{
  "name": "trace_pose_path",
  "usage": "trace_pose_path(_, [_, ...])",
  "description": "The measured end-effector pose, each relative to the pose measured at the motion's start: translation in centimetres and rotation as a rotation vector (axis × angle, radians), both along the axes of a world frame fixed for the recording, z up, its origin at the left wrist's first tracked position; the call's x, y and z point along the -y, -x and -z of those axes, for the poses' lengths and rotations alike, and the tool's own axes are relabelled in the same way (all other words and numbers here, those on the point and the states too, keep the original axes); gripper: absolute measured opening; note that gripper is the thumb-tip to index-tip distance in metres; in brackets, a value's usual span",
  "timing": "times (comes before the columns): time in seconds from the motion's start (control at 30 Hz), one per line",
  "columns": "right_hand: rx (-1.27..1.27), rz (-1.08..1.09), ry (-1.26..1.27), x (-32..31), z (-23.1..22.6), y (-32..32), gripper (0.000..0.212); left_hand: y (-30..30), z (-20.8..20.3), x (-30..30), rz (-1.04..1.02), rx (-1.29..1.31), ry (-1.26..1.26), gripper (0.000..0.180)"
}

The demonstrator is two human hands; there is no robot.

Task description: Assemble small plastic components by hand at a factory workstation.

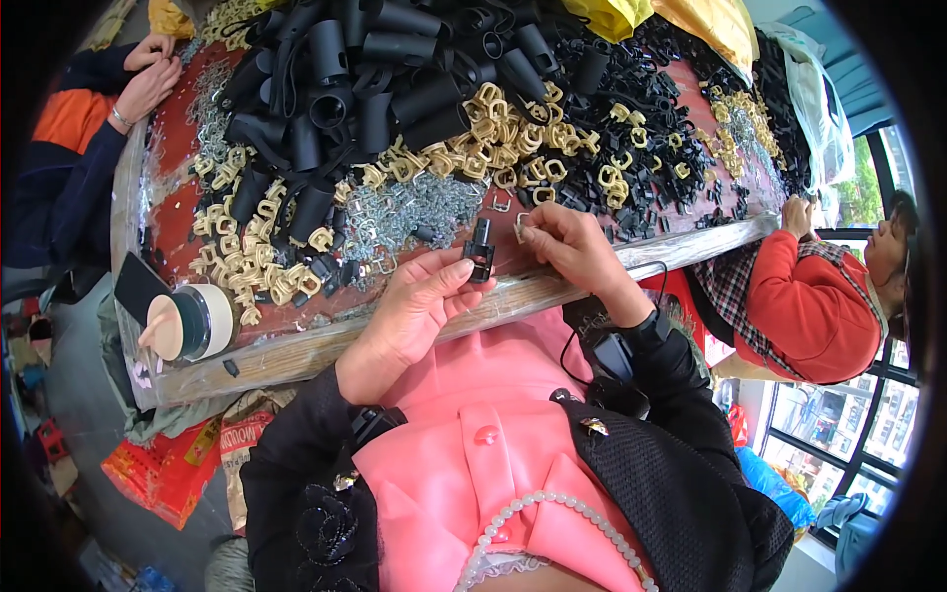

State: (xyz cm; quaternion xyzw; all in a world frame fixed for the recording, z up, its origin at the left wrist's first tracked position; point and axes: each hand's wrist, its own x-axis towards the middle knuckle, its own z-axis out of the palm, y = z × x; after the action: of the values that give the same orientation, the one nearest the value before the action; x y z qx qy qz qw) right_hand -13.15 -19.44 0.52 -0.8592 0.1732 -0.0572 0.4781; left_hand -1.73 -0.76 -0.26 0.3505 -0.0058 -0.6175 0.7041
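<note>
Small silver metal wire piece (521, 233): shows only in part at the fingertips of the right hand (570, 249); cannot tell its full shape.
Black plastic buckle-like part (481, 249): partly covered at its lower end by the left hand (419, 296).
Large black cylindrical tubes (329, 51): run up to the dark upper rim, cut off there.
Co-worker at left (89, 128): cut off, head out of view; hands close together beside the table.
Red tabletop (170, 202): lies largely buried under parts.
Heap of cream-gold rounded loops (503, 133): spreads between tubes and hands.
Pile of thin silver wire pieces (419, 212): lies just beyond the left hand.
Wooden rail wrapped in clear film (286, 360): crosses below both hands.
White and dark-green round container (205, 321): stands at the left corner.
Co-worker in red sleeves (814, 321): sits at the right.
Left: curled, pinching the buckle-like part upright between thumb and fingers, above the rail.
Right: thumb and fingers pressed together on the wire piece, just right of the buckle-like part, apart from it.
</note>
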Motion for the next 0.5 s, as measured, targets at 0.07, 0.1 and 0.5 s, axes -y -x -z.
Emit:
trace_pose_path(0.07, [-0.161, -0.014, -0.326, 0.7, 0.1, 0.2, 0.012, 0.1, 0.0, 0.1, 0.004, -0.004, 0.006, 0.019])
trace_pose_path(0.1, [-0.163, -0.011, -0.325, 0.9, 0.1, 0.1, 0.012, 0.1, 0.0, 0.2, 0.004, -0.005, 0.011, 0.019])
trace_pose_path(0.5, [0.082, 0.077, 0.113, 0.0, -0.9, 0.2, 0.012, 0.2, 0.2, 0.1, -0.006, -0.027, 0.013, 0.019])
